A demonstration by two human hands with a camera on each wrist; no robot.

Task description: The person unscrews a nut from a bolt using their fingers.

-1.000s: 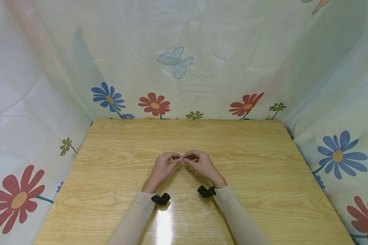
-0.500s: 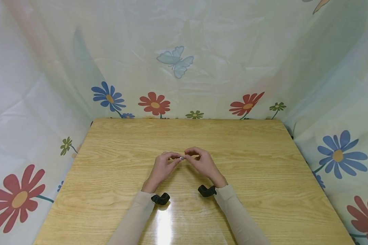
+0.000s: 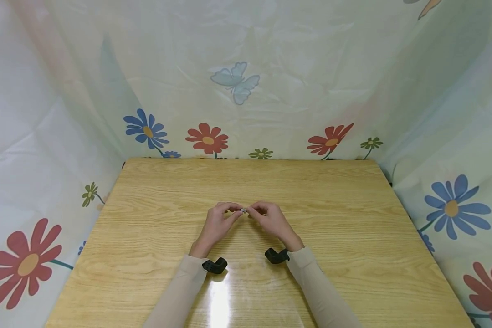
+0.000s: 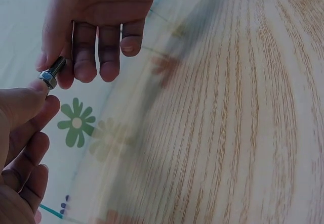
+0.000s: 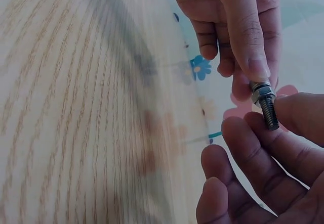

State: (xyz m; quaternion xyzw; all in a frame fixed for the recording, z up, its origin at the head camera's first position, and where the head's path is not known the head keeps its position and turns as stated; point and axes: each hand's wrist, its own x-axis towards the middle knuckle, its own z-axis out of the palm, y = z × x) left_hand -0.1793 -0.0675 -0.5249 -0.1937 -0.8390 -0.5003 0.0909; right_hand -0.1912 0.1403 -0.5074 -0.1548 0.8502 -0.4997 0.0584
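Observation:
A small metal bolt (image 5: 272,118) with a hex nut (image 5: 263,95) on its thread is held between the two hands above the table. My left hand (image 3: 218,226) pinches its head end between thumb and index finger, so the head is mostly hidden. A ring like a washer (image 5: 260,86) shows between the left thumb and the nut. My right hand (image 3: 274,223) has its thumb and index finger at either side of the nut and thread, with the other fingers loosely bent. The bare thread end points toward the right hand.
The wooden table (image 3: 246,182) lies under both hands, with a bright light reflection near its front. A flowered curtain (image 3: 270,91) closes off the back and sides. Each wrist carries a black camera mount (image 3: 215,266) by a beige sleeve (image 3: 178,291).
The right fingers spread slightly off the bolt half a second ago and have come back together at it. The left hand keeps its hold in nearly the same place.

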